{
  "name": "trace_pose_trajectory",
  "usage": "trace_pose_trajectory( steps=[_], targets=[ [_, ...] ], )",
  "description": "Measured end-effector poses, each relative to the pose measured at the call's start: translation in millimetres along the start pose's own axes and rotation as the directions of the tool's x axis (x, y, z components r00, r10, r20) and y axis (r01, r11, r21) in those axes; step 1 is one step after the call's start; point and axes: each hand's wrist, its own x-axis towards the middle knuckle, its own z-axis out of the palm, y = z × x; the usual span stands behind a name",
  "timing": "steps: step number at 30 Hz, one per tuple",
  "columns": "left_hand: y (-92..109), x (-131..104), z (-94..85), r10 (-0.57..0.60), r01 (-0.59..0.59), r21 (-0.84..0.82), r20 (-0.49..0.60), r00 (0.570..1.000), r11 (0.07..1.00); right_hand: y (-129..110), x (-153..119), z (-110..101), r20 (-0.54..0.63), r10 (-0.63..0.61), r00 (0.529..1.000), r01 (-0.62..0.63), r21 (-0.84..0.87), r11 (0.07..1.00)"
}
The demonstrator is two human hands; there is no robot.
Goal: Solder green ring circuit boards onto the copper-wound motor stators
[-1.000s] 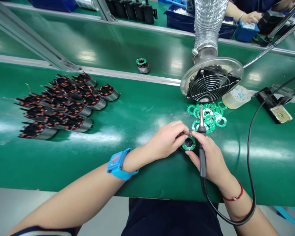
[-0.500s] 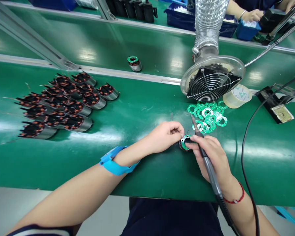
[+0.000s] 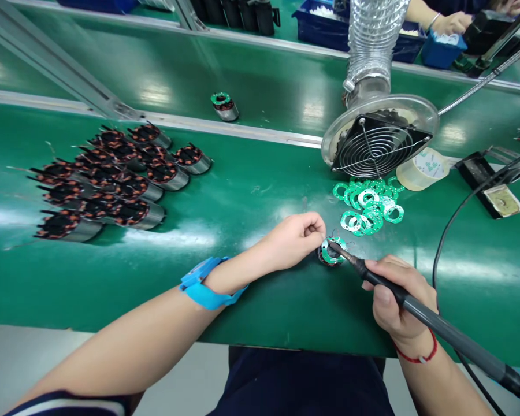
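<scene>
My right hand [image 3: 401,297] grips a soldering iron [image 3: 433,318], whose tip reaches the green ring-shaped circuit board [image 3: 326,254] on top of a motor stator [image 3: 329,263]. This stator stands on the green bench near my body, with thin wires sticking up around the board. At its left edge, my left hand [image 3: 301,238] is closed with thumb and forefinger pinched together; what lies between the fingertips is too small to make out. A blue strap [image 3: 208,283] circles my left wrist.
Loose green ring boards [image 3: 368,205] lie in a pile beyond the stator, below a fume extractor fan [image 3: 372,147]. Several bare stators [image 3: 132,190] stand at left. A tape roll [image 3: 422,169] and soldering stand [image 3: 487,185] are at right. A co-worker's hand [image 3: 453,23] is across the bench.
My right hand has drawn back from the stator to the right. The soldering iron has swung from pointing away to pointing left, its tip now at the board. My left hand stays in place.
</scene>
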Motion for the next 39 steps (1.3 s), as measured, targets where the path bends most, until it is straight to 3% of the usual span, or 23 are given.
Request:
trace_pose_trajectory(
  steps=[4, 7, 10, 14, 20, 24, 30, 35, 39],
  targets=[
    [-0.6, -0.7, -0.6, 0.013, -0.013, 0.011, 0.004, 1.0, 1.0, 1.4, -4.2, 1.3, -0.034, 0.013, 0.999, -0.013, 0.006, 1.0],
    [0.4, -0.9, 0.6, 0.017, -0.017, 0.028, -0.001, 1.0, 0.999, -0.6, -4.1, 3.9, -0.101, 0.129, 0.987, -0.132, -0.025, 0.991],
    [0.3, 0.5, 2.9, 0.026, -0.025, 0.055, -0.012, 1.0, 0.998, -4.6, 1.2, 8.3, -0.005, 0.303, 0.953, -0.301, -0.155, 0.941],
    [-1.3, 1.0, -0.3, 0.033, -0.033, 0.063, -0.006, 0.999, 0.997, -6.9, 1.9, 18.4, 0.133, 0.461, 0.877, -0.422, -0.245, 0.873],
    [1.3, -10.9, -4.8, 0.2, -0.256, 0.23, 0.24, 0.95, 0.939, -3.0, -7.0, 29.3, -0.031, 0.543, 0.839, -0.54, -0.167, 0.825],
    [-2.2, -13.7, 14.4, 0.255, -0.282, 0.334, 0.124, 0.959, 0.899, 0.5, -4.2, 29.7, -0.105, 0.541, 0.834, -0.551, -0.128, 0.825],
    [-9.9, -13.8, 34.9, 0.297, -0.279, 0.342, -0.001, 0.955, 0.897, 2.0, -1.7, 30.8, -0.168, 0.483, 0.859, -0.505, -0.125, 0.854],
    [-13.0, -13.8, 42.8, 0.291, -0.242, 0.319, -0.114, 0.95, 0.916, -8.6, -9.3, 33.0, -0.146, 0.519, 0.842, -0.537, -0.138, 0.832],
    [-17.1, -11.5, 47.0, 0.31, -0.23, 0.39, -0.154, 0.938, 0.891, -15.6, -16.3, 39.7, -0.097, 0.487, 0.868, -0.495, -0.246, 0.833]
  ],
)
